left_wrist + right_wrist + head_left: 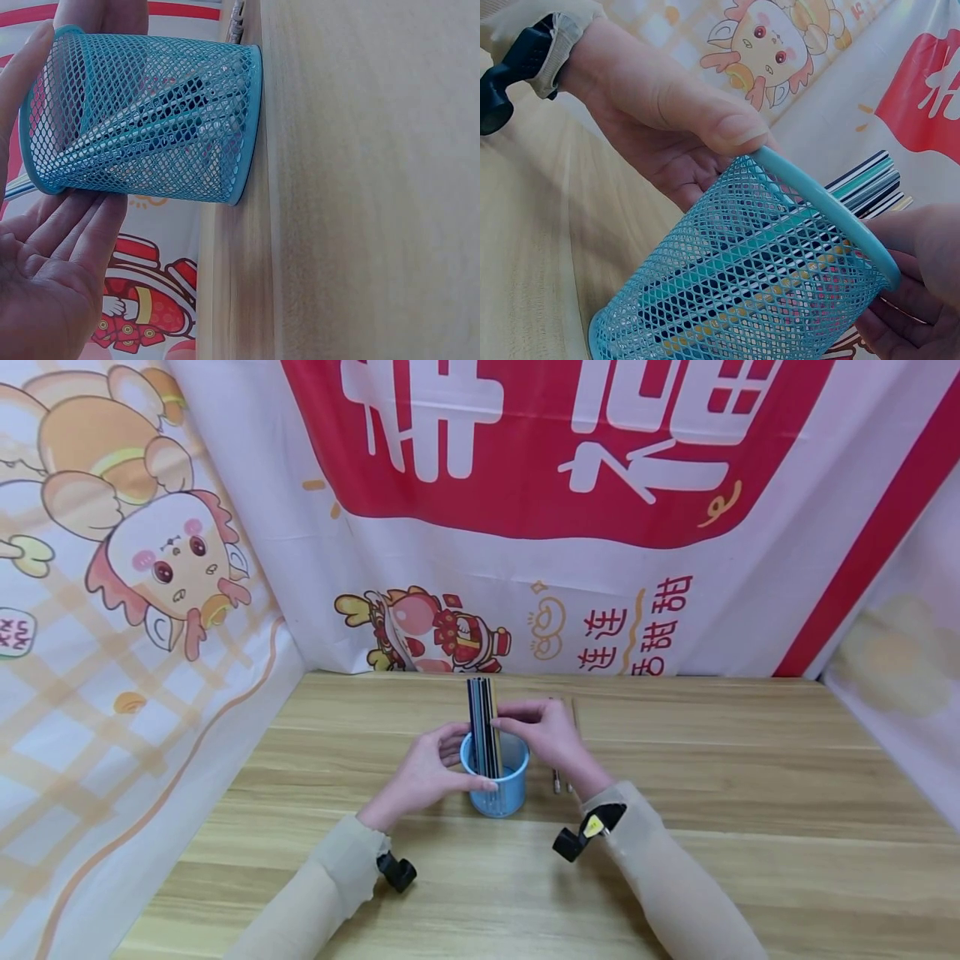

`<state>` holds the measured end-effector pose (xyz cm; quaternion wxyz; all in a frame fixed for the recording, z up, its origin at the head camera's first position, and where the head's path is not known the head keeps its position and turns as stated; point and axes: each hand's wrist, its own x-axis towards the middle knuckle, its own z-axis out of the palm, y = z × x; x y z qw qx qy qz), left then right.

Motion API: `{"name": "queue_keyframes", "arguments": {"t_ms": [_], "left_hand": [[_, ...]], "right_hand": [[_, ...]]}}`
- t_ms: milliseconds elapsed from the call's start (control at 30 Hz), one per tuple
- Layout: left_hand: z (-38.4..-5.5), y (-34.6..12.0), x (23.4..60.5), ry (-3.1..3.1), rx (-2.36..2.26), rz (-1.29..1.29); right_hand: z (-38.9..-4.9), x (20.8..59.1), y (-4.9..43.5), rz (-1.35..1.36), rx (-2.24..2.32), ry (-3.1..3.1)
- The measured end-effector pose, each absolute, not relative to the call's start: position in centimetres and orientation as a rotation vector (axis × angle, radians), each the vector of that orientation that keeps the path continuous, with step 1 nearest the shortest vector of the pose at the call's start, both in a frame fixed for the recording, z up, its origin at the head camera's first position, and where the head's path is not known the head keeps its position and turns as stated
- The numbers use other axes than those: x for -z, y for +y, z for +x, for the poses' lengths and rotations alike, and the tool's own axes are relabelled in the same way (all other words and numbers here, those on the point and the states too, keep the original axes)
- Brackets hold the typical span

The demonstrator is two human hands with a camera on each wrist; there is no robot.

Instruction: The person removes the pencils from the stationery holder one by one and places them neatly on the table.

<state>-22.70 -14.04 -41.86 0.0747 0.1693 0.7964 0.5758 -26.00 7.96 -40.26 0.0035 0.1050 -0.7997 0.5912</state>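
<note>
A light blue mesh pen holder (501,797) stands upright on the wooden table. Several dark, striped and yellow pencils (483,710) lean inside it as one bundle, their upper ends above the rim. My left hand (431,768) grips the pen holder near its top, thumb at the near rim and fingers around the far left side. In the left wrist view, its fingers (82,225) lie along the mesh. From the right, my right hand (543,731) holds the bundle just above the rim, thumb against the yellow pencil.
Partly behind my right wrist, a few more pencils (557,781) lie on the table (720,793), metal ends towards me. A printed cloth (465,552) hangs along the table's back edge, with another patterned cloth (90,693) on the left.
</note>
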Motion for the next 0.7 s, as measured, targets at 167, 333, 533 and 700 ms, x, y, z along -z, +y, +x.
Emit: {"name": "queue_keyframes", "arguments": {"t_ms": [167, 333, 533, 700], "left_hand": [[-22.67, -14.10, 41.84, 2.399, -1.720, 0.516], [-22.72, -14.10, 41.91, 2.393, -1.725, 0.527], [-22.77, -14.08, 41.97, 2.389, -1.725, 0.542], [-22.81, -14.05, 42.03, 2.397, -1.721, 0.532]], "right_hand": [[-25.97, 40.27, 7.82, 0.338, -1.856, -2.500], [-26.00, 40.36, 7.80, 0.296, -1.898, -2.477], [-25.97, 40.17, 7.95, 0.233, -1.941, -2.452], [-25.94, 39.90, 8.02, 0.215, -1.941, -2.439]]}}
